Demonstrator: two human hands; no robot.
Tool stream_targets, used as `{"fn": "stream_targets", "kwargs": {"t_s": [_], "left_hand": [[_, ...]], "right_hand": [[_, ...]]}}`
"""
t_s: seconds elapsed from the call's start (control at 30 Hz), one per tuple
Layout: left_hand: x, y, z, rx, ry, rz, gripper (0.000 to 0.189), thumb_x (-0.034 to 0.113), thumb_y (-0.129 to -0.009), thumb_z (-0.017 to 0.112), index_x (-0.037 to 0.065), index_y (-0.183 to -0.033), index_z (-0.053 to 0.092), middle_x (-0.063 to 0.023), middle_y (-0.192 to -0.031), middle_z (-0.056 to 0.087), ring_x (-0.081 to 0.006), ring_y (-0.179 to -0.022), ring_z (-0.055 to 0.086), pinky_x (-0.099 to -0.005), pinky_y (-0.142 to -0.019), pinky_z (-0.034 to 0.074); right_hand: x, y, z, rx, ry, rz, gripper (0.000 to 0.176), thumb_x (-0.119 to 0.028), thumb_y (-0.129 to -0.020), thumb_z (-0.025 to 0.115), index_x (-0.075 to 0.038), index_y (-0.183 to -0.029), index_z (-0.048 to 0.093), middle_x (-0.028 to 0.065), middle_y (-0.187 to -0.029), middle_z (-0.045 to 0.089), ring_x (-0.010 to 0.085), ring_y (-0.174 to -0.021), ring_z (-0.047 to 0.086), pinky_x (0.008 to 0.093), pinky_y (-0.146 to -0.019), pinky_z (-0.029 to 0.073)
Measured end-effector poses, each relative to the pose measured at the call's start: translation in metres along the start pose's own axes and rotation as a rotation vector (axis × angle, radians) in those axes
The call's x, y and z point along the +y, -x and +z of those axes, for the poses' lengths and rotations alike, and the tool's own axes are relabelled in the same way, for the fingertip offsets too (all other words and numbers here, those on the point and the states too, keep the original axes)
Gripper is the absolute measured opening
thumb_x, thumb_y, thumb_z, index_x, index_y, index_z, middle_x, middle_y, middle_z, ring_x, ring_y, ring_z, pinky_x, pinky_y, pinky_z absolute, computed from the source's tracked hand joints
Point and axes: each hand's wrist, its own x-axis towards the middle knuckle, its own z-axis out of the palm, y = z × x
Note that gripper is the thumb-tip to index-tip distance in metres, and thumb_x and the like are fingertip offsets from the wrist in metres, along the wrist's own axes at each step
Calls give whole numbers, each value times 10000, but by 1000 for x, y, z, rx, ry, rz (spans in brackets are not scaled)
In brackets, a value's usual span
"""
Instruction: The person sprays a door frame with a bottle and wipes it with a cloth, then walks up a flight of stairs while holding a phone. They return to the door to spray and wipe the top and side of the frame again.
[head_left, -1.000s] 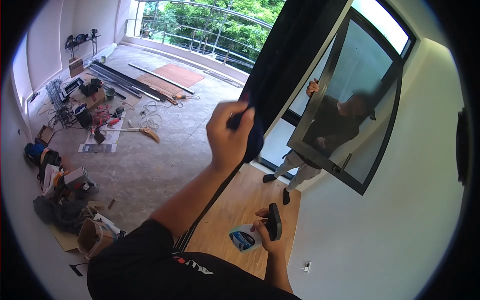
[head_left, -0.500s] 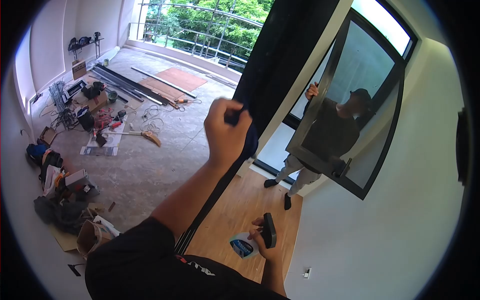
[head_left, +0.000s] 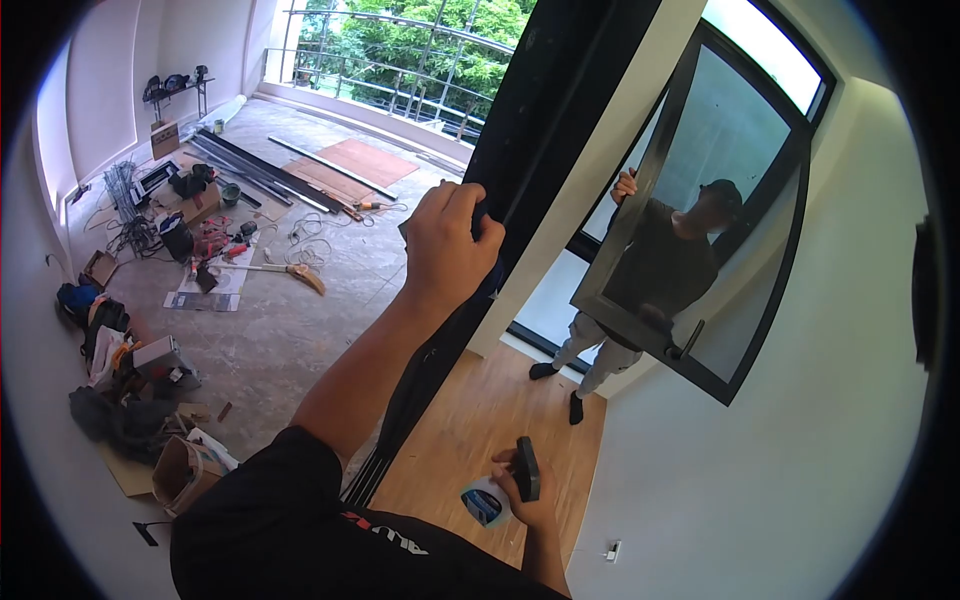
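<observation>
My left hand [head_left: 448, 240] reaches up with its fingers curled round a dark blue cloth [head_left: 490, 272], mostly hidden by the hand. It is at a tall black frame post [head_left: 545, 110], and the cloth appears to press on it. Lower down, my right hand [head_left: 530, 492] grips a spray bottle [head_left: 485, 503] with a black trigger head [head_left: 527, 468]. The bottle is pale and see-through with a blue label. Wooden flooring lies beneath it.
Another person [head_left: 665, 255] stands behind a tilted black-framed glass panel [head_left: 755, 110], one hand on its edge. Tools, cables and bags cover the concrete floor [head_left: 290, 370] at left. Long dark profiles [head_left: 265, 175] lie near the railing [head_left: 400, 50]. A white wall [head_left: 780, 450] borders the right.
My left hand has shifted slightly left and up along the black post with the cloth. My right hand and the spray bottle have turned and dropped slightly. The other person is almost still.
</observation>
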Motion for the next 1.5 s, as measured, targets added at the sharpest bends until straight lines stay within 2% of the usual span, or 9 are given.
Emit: {"fn": "stream_targets", "kwargs": {"t_s": [0.17, 0.27, 0.4, 0.47, 0.67, 0.73, 0.93, 1.13, 1.5], "left_hand": [[5, -1, -8, 6, -4, 7, 226, 6, -738, 711, -29, -954, 651, -148, -810, 607, -288, -724, 622, -395, -666, 508], [8, -1, -14, 15, 6, 22, 216, 9, -736, 713, -26, -938, 644, -144, -791, 595, -291, -713, 612, -408, -649, 495], [14, -1, -32, -7, 20, 6, 209, 11, -735, 716, -20, -927, 640, -142, -772, 585, -290, -707, 603, -415, -643, 483], [17, 1, -40, 8, 29, 21, 209, 14, -735, 718, -16, -926, 640, -139, -765, 582, -290, -699, 599, -417, -640, 480], [30, 6, -74, -7, 87, 9, 226, -4, -737, 737, -6, -955, 675, -121, -786, 617, -254, -681, 622, -356, -647, 515], [33, 9, -88, -44, 155, -29, 241, -9, -752, 732, -14, -986, 678, -128, -829, 647, -269, -720, 653, -364, -687, 548], [56, -44, -88, 151, 610, -75, 177, 30, -934, 741, -43, -1081, 673, -76, -988, 685, -106, -849, 650, -236, -740, 538], [101, -138, -98, 104, 1026, -255, 123, 78, -914, 748, -21, -984, 727, -42, -865, 706, -87, -757, 653, -236, -711, 523], [117, -130, -124, 151, 998, -315, 194, 102, -892, 791, -45, -1016, 769, -54, -876, 735, -83, -790, 641, -227, -753, 493]], "right_hand": [[-17, -64, 38, -48, -60, -335, 498, -130, -855, 777, 12, -1306, 624, 103, -1051, 648, 157, -943, 639, 294, -863, 514], [-14, -102, 63, -109, -271, -250, 380, -148, -823, 785, -4, -1155, 670, 178, -1263, 585, 250, -1128, 585, 364, -985, 462], [-10, -146, 90, 4, -23, -593, 394, -271, -784, 804, -18, -1063, 686, 225, -1467, 445, 308, -1236, 475, 434, -1060, 365], [-10, -146, 102, 74, -41, -588, 282, -263, -769, 821, -58, -922, 702, 283, -1587, 345, 429, -1429, 335, 525, -1187, 203], [-45, -125, 122, 118, 294, -709, 313, -355, -760, 826, -95, -920, 754, 372, -1538, 347, 544, -1497, 174, 595, -1226, 91], [-47, -117, 131, 82, 179, -676, 318, -336, -761, 837, -90, -948, 760, 394, -1506, 360, 530, -1519, 134, 552, -1236, 112], [-39, -100, 162, 31, -35, -593, 296, -283, -779, 832, -87, -982, 745, 336, -1585, 222, 468, -1506, 206, 490, -1229, 179], [-46, -73, 173, 24, -136, -571, 293, -287, -790, 826, -94, -991, 736, 319, -1611, 133, 461, -1489, 234, 481, -1220, 203], [-56, -45, 171, 12, 4, -624, 317, -309, -789, 834, -81, -989, 742, 291, -1620, 100, 459, -1470, 248, 492, -1223, 203]]}}
